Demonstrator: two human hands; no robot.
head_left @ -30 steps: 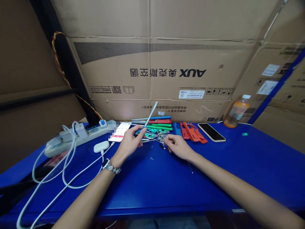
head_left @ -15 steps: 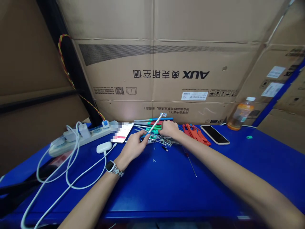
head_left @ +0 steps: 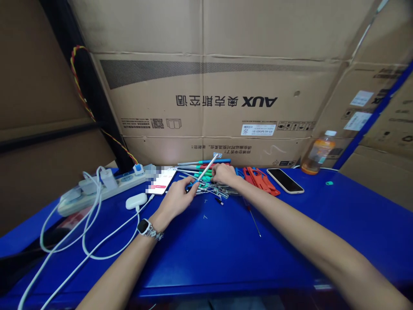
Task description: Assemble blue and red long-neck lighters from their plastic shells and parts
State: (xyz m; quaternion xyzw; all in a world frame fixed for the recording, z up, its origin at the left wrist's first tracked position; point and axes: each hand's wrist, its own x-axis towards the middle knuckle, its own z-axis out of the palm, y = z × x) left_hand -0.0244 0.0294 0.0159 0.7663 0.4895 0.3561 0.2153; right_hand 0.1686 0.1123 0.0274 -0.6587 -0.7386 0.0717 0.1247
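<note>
Metal rod (head_left: 208,167) in left grip (head_left: 180,196), right grip (head_left: 223,173) farther forward

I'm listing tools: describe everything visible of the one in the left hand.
The tool has a straight, silvery, metallic-looking shaft and a blue handle, partly hidden by the left hand gripping it. The shaft slants up and to the right, above the blue desk. Whether its tip touches anything is unclear.

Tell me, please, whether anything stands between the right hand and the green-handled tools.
Nothing visible separates them: the right hand overlaps the green-handled tools in this view, though contact is unclear. Just to its left, the silver-shafted tool in the left hand crosses in front of them.
</note>
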